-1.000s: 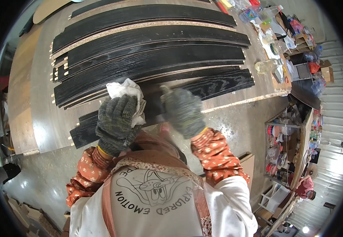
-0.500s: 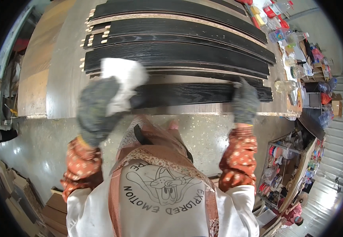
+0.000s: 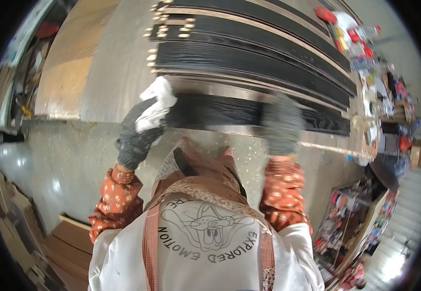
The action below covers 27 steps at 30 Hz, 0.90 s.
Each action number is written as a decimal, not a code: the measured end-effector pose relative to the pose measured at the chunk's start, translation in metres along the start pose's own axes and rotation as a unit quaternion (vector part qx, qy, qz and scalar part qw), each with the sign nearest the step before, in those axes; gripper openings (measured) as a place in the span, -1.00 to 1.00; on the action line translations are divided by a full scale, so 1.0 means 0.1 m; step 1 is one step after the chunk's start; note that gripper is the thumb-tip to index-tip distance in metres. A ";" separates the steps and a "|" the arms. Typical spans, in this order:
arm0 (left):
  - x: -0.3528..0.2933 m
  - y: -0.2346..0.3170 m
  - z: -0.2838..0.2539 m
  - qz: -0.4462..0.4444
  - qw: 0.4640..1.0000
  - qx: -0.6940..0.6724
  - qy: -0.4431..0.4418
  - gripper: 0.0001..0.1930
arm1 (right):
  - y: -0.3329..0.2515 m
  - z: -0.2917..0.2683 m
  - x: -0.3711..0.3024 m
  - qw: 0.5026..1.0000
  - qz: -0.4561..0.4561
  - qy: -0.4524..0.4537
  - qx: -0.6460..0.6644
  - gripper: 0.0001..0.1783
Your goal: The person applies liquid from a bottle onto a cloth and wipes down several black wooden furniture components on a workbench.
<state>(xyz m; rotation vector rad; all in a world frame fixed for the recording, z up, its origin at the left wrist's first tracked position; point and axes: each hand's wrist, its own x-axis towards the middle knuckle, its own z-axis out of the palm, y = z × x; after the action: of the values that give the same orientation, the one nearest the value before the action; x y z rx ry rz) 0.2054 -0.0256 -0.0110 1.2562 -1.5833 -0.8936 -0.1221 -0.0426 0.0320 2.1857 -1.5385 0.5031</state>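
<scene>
My left hand (image 3: 141,130), in a dark grey knit glove, is closed round a crumpled white cloth (image 3: 159,103). The cloth lies against the left end of a long black wood-grain board (image 3: 215,110), which runs along the near edge of the workbench. Over the right half of that board is my right hand (image 3: 282,123), gloved alike and smeared by motion, so its fingers cannot be made out.
Beyond the near board lie several more black boards (image 3: 249,68) in rows, with light wooden dowels (image 3: 162,30) sticking out at their left ends. The workbench (image 3: 116,63) extends to the left. Plastic bottles (image 3: 365,34) clutter its far right. Brown panels (image 3: 70,245) stand low at left.
The whole view has shifted, so the boards sit further right. My right hand has moved left along the near board. My left hand still holds the cloth at the board's left end.
</scene>
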 end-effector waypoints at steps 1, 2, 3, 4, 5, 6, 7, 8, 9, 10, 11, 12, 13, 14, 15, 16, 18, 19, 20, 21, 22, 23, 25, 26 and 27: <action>0.04 0.01 0.01 0.018 1.000 0.010 -0.009 -0.40 | 0.27 -0.03 -0.09 0.970 0.222 -0.085 0.049 -0.69; 0.03 0.00 0.05 0.017 0.998 -0.055 0.001 -0.42 | 0.47 0.04 -0.23 0.956 0.276 -0.086 -0.045 -0.74; 0.02 0.01 0.13 -0.032 0.991 -0.130 0.006 -0.43 | 0.30 -0.03 -0.18 0.974 0.210 -0.070 -0.042 -0.76; 0.01 0.01 0.17 -0.076 0.976 -0.202 0.011 -0.43 | 0.01 -0.05 -0.09 0.988 0.145 -0.050 -0.036 -0.77; 0.01 -0.04 0.17 -0.038 0.989 -0.145 0.013 -0.43 | -0.32 0.08 -0.05 0.997 0.080 0.011 -0.020 -0.77; 0.01 -0.07 0.18 -0.039 0.988 -0.150 0.008 -0.43 | -0.64 0.11 0.08 0.996 0.043 -0.045 0.057 -0.71; 0.03 -0.07 0.19 -0.011 0.996 -0.092 0.007 -0.44 | -0.94 0.14 0.23 0.984 0.014 -0.104 0.141 -0.65; 0.05 -0.07 0.22 0.018 0.999 -0.035 0.004 -0.45 | -1.29 0.12 0.22 0.992 -0.046 -0.089 0.082 -0.49; -0.08 -0.18 0.28 -0.080 0.981 -0.168 0.059 -0.50 | -1.59 0.40 0.15 0.961 0.003 -0.094 0.260 -0.43; -0.07 -0.15 0.27 -0.075 0.981 -0.172 0.053 -0.50 | -1.62 0.46 0.16 0.936 0.032 -0.096 0.338 -0.39; -0.05 -0.12 0.26 -0.077 0.983 -0.154 0.067 -0.52 | -1.64 0.53 0.17 0.904 0.062 -0.092 0.414 -0.36; -0.04 -0.12 0.26 -0.082 0.984 -0.136 0.081 -0.54 | -1.56 0.35 0.30 0.944 0.018 -0.077 0.320 -0.45; -0.05 -0.11 0.28 -0.088 0.983 -0.142 0.081 -0.55 | -1.45 0.20 0.37 0.974 -0.022 -0.062 0.215 -0.53; -0.06 -0.06 0.30 -0.077 0.984 -0.129 0.099 -0.57 | -1.42 0.17 0.34 0.978 -0.009 -0.061 0.200 -0.53; -0.08 -0.16 0.30 -0.081 0.978 -0.160 0.107 -0.57 | -1.40 0.12 0.31 0.979 -0.015 -0.105 0.172 -0.48; -0.10 -0.30 0.31 -0.088 0.971 -0.191 0.116 -0.58 | -1.34 0.10 0.29 0.978 -0.021 -0.151 0.145 -0.43; -0.05 -0.16 0.28 -0.091 0.980 -0.143 0.105 -0.55 | -1.09 0.09 0.28 0.984 -0.014 -0.101 0.143 -0.48; -0.04 -0.13 0.28 -0.101 0.984 -0.095 0.108 -0.52 | -0.88 0.14 0.22 0.987 -0.008 -0.072 0.141 -0.52; -0.03 -0.12 0.29 -0.110 0.986 -0.047 0.114 -0.50 | -0.64 0.15 0.17 0.989 -0.004 -0.044 0.138 -0.56; -0.03 -0.15 0.29 -0.128 0.985 -0.017 0.115 -0.48 | -0.29 0.10 0.13 0.988 0.041 -0.100 0.112 -0.65; -0.06 -0.25 0.26 -0.060 0.986 0.064 0.139 -0.46 | 0.09 0.18 -0.10 0.991 0.073 -0.082 0.080 -0.69; -0.06 -0.31 0.25 -0.040 0.987 0.073 0.136 -0.45 | 0.49 0.24 -0.35 0.990 0.113 -0.068 0.043 -0.72; -0.09 -0.42 0.19 -0.054 0.985 0.066 0.153 -0.42 | 1.36 0.05 -0.67 0.996 0.079 -0.015 -0.033 -0.70; -0.12 -0.45 0.21 -0.086 0.981 0.043 0.167 -0.40 | 1.75 -0.01 -0.86 0.972 0.214 -0.075 -0.055 -0.71; -0.11 -0.31 0.23 -0.155 0.973 -0.015 0.169 -0.38 | 2.18 -0.05 -1.08 0.964 0.254 -0.057 -0.063 -0.63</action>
<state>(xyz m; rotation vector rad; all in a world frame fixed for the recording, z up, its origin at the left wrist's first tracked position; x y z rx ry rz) 0.1943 -0.0213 -0.0496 1.5689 -1.1204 -0.8368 -0.3635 -0.0196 0.0087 1.7406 -2.1425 0.4184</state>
